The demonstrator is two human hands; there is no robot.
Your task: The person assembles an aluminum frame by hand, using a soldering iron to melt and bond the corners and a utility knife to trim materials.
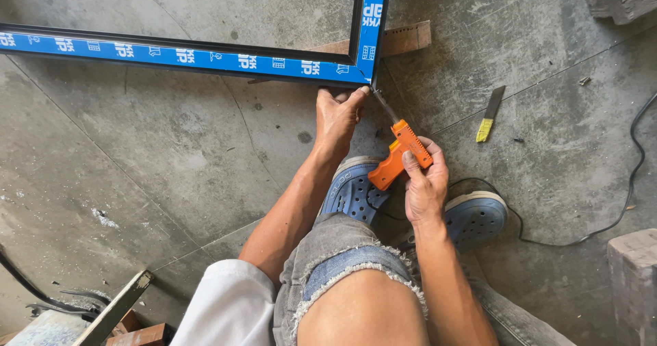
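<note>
We note an orange glue gun (399, 155) with a slim metal nozzle, tilted so the nozzle points toward eleven o'clock and its tip meets the outer corner of the frame. We record the window frame (205, 57), a dark profile covered in blue protective film, lying flat on the concrete floor (157, 147). Its mitred corner sits at twelve o'clock from the gun.

Our left hand (337, 113) reaches forward on a nearly straight arm, palm down, fingers curled and pressing at the tips, thumb stretched out to the side. Our right hand (424, 185) stays closer to the body, wrist bent, fingers wrapped in a closed grip with the thumb laid on top. Both forearms are bare.
</note>
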